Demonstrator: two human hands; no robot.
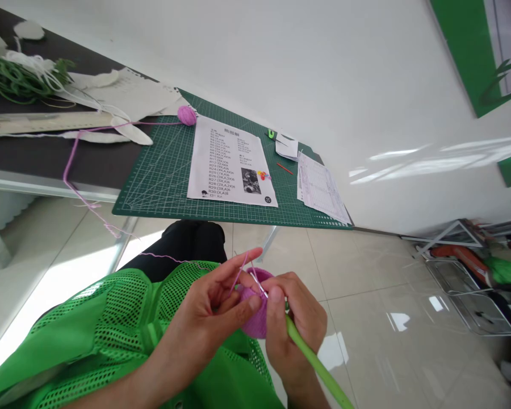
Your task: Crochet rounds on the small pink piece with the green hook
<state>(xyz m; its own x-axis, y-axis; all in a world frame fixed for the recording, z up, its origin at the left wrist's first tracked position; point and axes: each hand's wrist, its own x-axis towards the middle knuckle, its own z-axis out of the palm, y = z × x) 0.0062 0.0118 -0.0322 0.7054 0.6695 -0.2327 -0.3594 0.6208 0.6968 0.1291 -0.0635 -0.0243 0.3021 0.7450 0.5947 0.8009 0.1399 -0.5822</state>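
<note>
My left hand (221,301) pinches a round pink crochet piece (258,324) between thumb and fingers. Its index finger is stretched out, with pink yarn (239,272) looped over it. In my right hand (296,315) is a crochet hook (313,358) with a green handle, gripped near its metal shaft. The hook's tip meets the yarn at the top edge of the piece. From the left hand the yarn trails left past my lap, up over the table edge, to a small pink yarn ball (187,115). Part of the piece is hidden behind my fingers.
On a green cutting mat (162,170) lie a printed pattern sheet (221,153), stitch markers (263,175), a red stick (284,168) and written papers (321,184). Green yarn (21,79) and white pieces (130,132) lie at left. A person (509,270) sits at far right.
</note>
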